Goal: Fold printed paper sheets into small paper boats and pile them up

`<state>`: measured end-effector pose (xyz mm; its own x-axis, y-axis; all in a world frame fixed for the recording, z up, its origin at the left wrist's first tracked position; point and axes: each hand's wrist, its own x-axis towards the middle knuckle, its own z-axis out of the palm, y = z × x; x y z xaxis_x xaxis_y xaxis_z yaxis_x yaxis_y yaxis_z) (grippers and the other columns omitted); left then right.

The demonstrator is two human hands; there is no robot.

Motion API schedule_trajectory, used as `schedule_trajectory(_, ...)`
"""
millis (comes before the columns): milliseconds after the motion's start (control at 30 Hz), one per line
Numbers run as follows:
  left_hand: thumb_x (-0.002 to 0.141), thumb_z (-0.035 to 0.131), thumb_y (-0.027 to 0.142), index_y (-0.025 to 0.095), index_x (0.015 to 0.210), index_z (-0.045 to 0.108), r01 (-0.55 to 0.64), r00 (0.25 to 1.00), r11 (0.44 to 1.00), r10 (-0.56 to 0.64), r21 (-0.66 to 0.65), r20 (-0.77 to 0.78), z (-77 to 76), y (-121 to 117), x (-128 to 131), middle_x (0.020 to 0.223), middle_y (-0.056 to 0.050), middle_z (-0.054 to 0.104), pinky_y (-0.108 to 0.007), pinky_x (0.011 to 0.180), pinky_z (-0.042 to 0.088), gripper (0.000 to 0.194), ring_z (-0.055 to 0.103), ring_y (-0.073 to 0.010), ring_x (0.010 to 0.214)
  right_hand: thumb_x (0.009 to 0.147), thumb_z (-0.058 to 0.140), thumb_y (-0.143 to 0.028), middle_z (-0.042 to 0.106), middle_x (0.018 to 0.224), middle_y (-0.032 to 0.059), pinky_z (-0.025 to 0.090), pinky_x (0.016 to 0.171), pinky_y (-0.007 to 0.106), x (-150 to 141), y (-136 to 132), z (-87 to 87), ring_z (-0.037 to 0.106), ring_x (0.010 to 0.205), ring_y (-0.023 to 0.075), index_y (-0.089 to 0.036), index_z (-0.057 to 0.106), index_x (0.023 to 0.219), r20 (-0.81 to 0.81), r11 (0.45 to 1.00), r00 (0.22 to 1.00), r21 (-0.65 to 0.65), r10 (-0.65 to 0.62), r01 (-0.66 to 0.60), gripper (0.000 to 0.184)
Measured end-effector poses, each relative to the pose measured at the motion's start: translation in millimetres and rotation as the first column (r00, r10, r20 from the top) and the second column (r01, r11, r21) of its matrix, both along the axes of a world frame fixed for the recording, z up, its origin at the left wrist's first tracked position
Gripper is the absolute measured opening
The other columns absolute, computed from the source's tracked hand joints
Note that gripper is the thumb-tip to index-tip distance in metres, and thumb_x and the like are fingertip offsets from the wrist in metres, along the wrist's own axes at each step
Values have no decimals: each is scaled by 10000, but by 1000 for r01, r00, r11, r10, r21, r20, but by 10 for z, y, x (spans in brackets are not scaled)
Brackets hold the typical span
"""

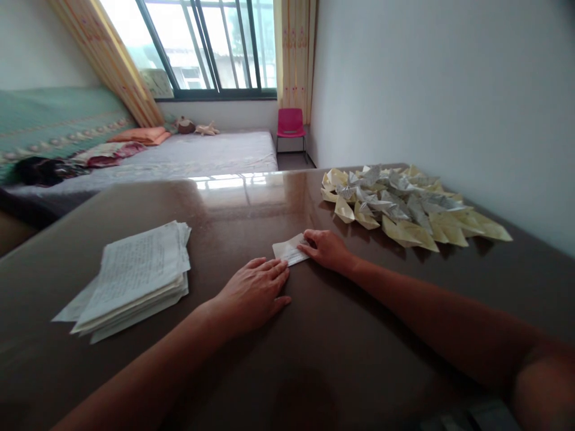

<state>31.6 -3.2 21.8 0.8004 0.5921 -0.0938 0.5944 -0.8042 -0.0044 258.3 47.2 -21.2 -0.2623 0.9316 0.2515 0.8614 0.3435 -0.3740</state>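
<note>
A small folded sheet of paper point(290, 250), pale with printed or written lines, lies on the brown table between my hands. My left hand point(254, 291) rests flat with its fingers stretched out, the fingertips at the paper's near left edge. On the paper's right end, my right hand point(327, 248) has its fingers curled and pressed together, gripping that edge. Part of the paper is hidden under the right fingers.
A stack of written sheets point(139, 275) lies at the left of the glossy table point(215, 218). Several folded paper boats point(404, 206) crowd the far right, near the wall. Beyond the table stand a bed point(224, 149) and a pink chair point(290, 124).
</note>
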Motion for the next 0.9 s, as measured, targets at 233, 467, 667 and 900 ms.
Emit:
schedule_trajectory(233, 905, 443, 449, 189, 1326, 501, -6, 1000, 999, 5, 51, 3, 1, -11, 21, 1427, -79, 460, -388, 1068, 313, 498, 442, -230, 1300, 909, 499, -219, 570, 1196, 114, 423, 818, 320, -61, -270, 196, 512, 1072, 221, -184, 518, 1238, 234, 932, 952, 259, 195, -255, 331)
schedule_trajectory(467, 885, 492, 414, 183, 1294, 529, -9, 1000, 998, 10, 65, -14, 32, -35, 31, 1396, -98, 494, -396, 1033, 352, 470, 472, -242, 1275, 913, 426, -145, 558, 1259, 191, 442, 794, 386, -122, -604, 287, 490, 1124, 281, -79, 544, 1230, 600, 927, 759, 75, 252, -368, 344)
schedule_trajectory(667, 883, 508, 357, 253, 1043, 673, -32, 999, 999, 31, 44, 39, 150, -11, -12, 1189, -42, 667, -359, 942, 411, 252, 617, -213, 1079, 879, 395, -62, 550, 1271, 248, 435, 793, 432, -114, -659, 331, 539, 1059, 296, -27, 569, 1223, 701, 973, 696, 11, 156, -230, 387)
schedule_trajectory(900, 897, 453, 453, 239, 1035, 607, -440, 823, 893, 442, -93, 356, -61, 300, -60, 849, -14, 707, -277, 634, 435, 297, 647, -180, 730, 859, 390, -34, 573, 1221, 260, 431, 704, 397, -161, -643, 299, 546, 1003, 301, -30, 658, 1073, 725, 970, 671, 21, 153, -243, 343)
